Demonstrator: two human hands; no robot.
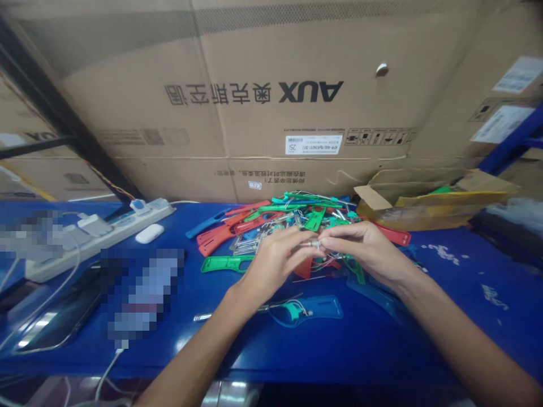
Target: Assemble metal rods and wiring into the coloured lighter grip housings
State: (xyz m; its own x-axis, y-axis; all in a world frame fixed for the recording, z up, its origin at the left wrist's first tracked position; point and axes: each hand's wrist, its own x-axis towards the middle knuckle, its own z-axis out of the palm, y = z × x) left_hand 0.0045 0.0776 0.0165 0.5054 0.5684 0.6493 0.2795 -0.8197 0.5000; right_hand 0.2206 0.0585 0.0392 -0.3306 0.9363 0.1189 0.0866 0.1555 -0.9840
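Head view: the left hand (274, 254) pinches a small silvery part (314, 244) over a heap of red, green and blue plastic pieces (314, 220); the right hand (367, 249) has its grip closed on the other end; rightmost, an open brown cardboard box (445, 210) holds something green (442, 190).

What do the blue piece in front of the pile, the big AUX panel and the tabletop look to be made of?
Blue piece: probably plastic, glossy and apparently see-through; the table's blue seems to show through.
AUX panel: cardboard, matt brown, with fold lines and printed markings.
Tabletop: smooth, shiny blue with bright reflections; painted metal or plastic sheet, can't tell.
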